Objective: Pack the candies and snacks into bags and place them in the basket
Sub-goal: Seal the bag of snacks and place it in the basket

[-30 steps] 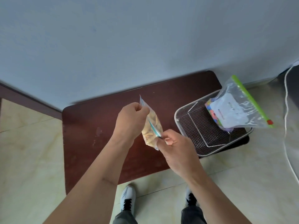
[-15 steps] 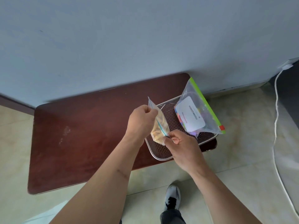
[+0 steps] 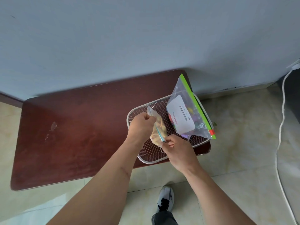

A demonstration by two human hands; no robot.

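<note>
Two hands pinch a small clear plastic bag (image 3: pixel 158 127) of pale yellow snacks over the wire-mesh basket (image 3: pixel 151 157): my left hand (image 3: pixel 140 127) grips its upper corner, my right hand (image 3: pixel 176 149) nips the lower end. I see a larger crinkly zip bag (image 3: pixel 186 114), green-edged, leaning in the basket on the dark scuffed bench (image 3: pixel 73 135); its white label hides most of the coloured candies.

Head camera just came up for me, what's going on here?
A person is holding a small clear bag of yellowish snacks over the wire basket on the dark red table. The left hand pinches its upper end and the right hand its lower end. A larger bag with a green zip strip, holding colourful candies, already sits in the basket.
</note>
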